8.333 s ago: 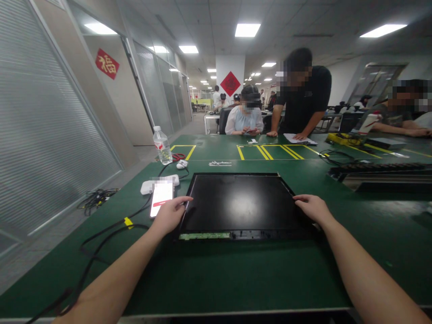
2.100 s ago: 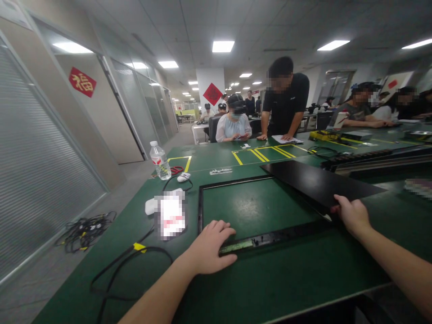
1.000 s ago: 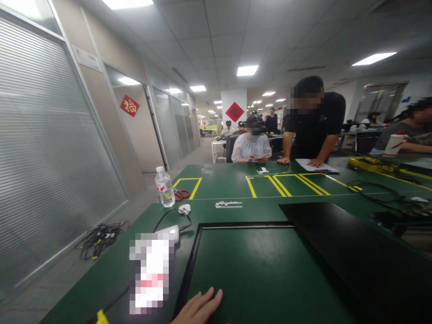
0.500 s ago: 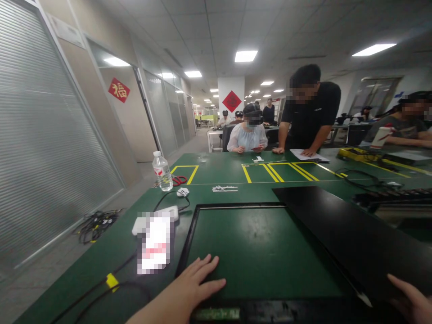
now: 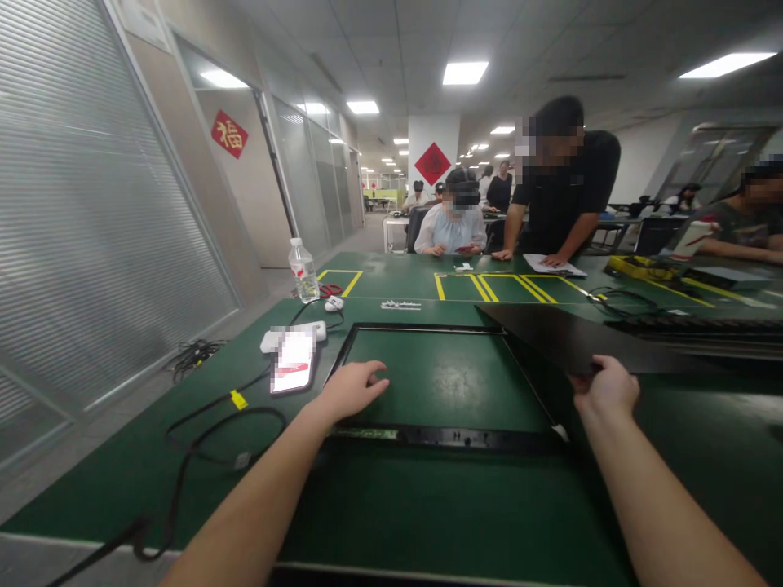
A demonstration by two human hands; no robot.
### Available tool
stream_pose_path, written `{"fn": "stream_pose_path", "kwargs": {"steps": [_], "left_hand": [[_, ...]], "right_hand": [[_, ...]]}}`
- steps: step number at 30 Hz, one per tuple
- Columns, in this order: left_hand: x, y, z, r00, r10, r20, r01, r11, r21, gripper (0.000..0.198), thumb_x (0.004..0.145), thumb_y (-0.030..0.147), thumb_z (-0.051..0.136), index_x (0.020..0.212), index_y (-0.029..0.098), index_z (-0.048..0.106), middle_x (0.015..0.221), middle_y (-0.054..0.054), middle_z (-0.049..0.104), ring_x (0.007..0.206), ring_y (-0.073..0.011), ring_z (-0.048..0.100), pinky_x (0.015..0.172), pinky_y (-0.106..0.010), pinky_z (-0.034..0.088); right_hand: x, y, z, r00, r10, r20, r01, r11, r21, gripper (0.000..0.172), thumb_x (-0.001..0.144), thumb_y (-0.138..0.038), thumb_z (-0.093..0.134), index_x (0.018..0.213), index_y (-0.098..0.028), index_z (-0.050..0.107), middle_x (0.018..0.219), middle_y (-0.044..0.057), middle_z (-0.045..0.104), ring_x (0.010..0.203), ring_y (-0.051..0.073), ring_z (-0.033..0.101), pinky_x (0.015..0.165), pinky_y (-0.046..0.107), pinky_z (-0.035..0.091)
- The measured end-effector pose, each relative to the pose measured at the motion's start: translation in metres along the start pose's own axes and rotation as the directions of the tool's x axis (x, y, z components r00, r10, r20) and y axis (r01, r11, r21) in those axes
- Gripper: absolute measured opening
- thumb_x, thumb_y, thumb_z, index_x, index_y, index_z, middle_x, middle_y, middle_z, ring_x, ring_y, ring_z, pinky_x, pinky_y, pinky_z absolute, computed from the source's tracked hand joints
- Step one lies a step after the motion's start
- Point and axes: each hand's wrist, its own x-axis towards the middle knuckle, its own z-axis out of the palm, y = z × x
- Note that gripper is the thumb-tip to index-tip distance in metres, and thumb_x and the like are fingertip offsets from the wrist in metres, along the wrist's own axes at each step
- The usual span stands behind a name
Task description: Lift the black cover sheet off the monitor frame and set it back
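Observation:
A black rectangular frame, much like a monitor bezel, lies flat on the green table, and green tabletop shows through its middle. A green strip is set in the left part of its near bar. My left hand is over the frame's left side, thumb and fingers apart, holding nothing. My right hand grips the near edge of a thin black flat panel, which is tilted beside the frame's right side. The panel's far left corner is close to the frame's far right corner. A small white piece sits at the frame's near right corner.
Left of the frame are a lit phone, a white device and black cables. Farther back stand a water bottle and red-handled scissors. Small white pieces lie beyond the frame. Other people are across the table.
My right hand has come farther into view with the panel, now tilted more steeply. My left hand has curled slightly. The view has shifted, showing more of the near table.

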Motion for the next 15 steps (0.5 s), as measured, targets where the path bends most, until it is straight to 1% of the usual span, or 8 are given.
{"fn": "stream_pose_path", "kwargs": {"steps": [1,3,5,7,9,11,13,15], "left_hand": [[0.0,0.001,0.004,1.0,0.006,-0.022,-0.006,1.0,0.031,0.048,0.098,0.038,0.057,0.141,0.022,0.073,0.121,-0.011,0.084,0.118,-0.0346,0.077,0.102,-0.043,0.057],[-0.002,-0.001,0.01,0.999,0.037,-0.034,-0.034,0.997,0.075,0.048,0.096,0.038,0.059,0.138,0.023,0.075,0.124,-0.011,0.084,0.119,-0.0358,0.076,0.103,-0.045,0.057],[-0.006,-0.005,0.013,0.996,0.074,-0.044,-0.07,0.995,0.076,0.047,0.096,0.04,0.058,0.136,0.022,0.077,0.132,-0.012,0.081,0.122,-0.0353,0.075,0.106,-0.045,0.056],[-0.009,-0.01,0.014,0.995,0.096,-0.036,-0.094,0.994,0.046,0.046,0.096,0.04,0.058,0.134,0.023,0.078,0.137,-0.011,0.079,0.126,-0.0329,0.074,0.109,-0.042,0.054],[-0.01,-0.017,0.012,0.995,0.09,-0.044,-0.091,0.996,-0.019,0.044,0.096,0.042,0.057,0.131,0.025,0.079,0.137,-0.009,0.079,0.126,-0.0312,0.074,0.108,-0.04,0.056],[-0.011,-0.025,0.01,0.994,0.099,-0.043,-0.102,0.993,-0.06,0.044,0.096,0.044,0.058,0.13,0.025,0.079,0.136,-0.009,0.08,0.128,-0.031,0.074,0.11,-0.041,0.055],[-0.01,-0.033,0.008,0.991,0.129,-0.021,-0.13,0.989,-0.074,0.045,0.095,0.044,0.059,0.131,0.025,0.078,0.14,-0.009,0.078,0.131,-0.0312,0.071,0.115,-0.043,0.052],[-0.01,-0.04,0.008,0.989,0.149,0.013,-0.148,0.986,-0.071,0.048,0.095,0.046,0.06,0.136,0.025,0.075,0.145,-0.01,0.075,0.136,-0.0323,0.068,0.124,-0.05,0.044]], "right_hand": [[-0.002,0.005,-0.003,1.0,-0.01,-0.028,0.01,1.0,-0.017,0.037,0.07,-0.004,0.061,0.097,-0.026,0.049,0.091,-0.004,0.062,0.072,0.012,0.064,0.057,0.022,0.059],[-0.004,0.015,-0.008,1.0,0.006,0.024,-0.005,0.999,-0.034,0.034,0.069,-0.005,0.062,0.096,-0.024,0.052,0.092,-0.003,0.064,0.075,0.013,0.066,0.054,0.019,0.058],[-0.004,0.022,-0.011,0.999,-0.01,0.034,0.011,0.999,-0.031,0.033,0.069,-0.008,0.063,0.097,-0.024,0.054,0.092,-0.004,0.064,0.076,0.013,0.067,0.053,0.018,0.057],[-0.005,0.026,-0.012,0.999,-0.016,0.029,0.017,0.999,-0.028,0.033,0.07,-0.01,0.064,0.098,-0.025,0.054,0.093,-0.004,0.065,0.078,0.014,0.068,0.054,0.019,0.058],[-0.006,0.03,-0.012,0.999,-0.037,0.023,0.037,0.999,-0.019,0.034,0.07,-0.011,0.065,0.099,-0.025,0.055,0.095,-0.003,0.066,0.08,0.015,0.069,0.057,0.023,0.061],[-0.008,0.033,-0.011,0.998,-0.063,0.028,0.064,0.998,-0.01,0.036,0.07,-0.012,0.067,0.102,-0.025,0.056,0.096,-0.002,0.067,0.082,0.017,0.07,0.06,0.026,0.063],[-0.009,0.035,-0.012,0.995,-0.085,0.043,0.086,0.996,-0.006,0.039,0.07,-0.013,0.068,0.105,-0.026,0.057,0.099,-0.002,0.068,0.083,0.017,0.07,0.063,0.028,0.064],[-0.008,0.037,-0.012,0.993,-0.099,0.058,0.099,0.995,-0.001,0.04,0.07,-0.014,0.068,0.107,-0.026,0.058,0.103,-0.002,0.07,0.085,0.017,0.071,0.066,0.029,0.065]]}}
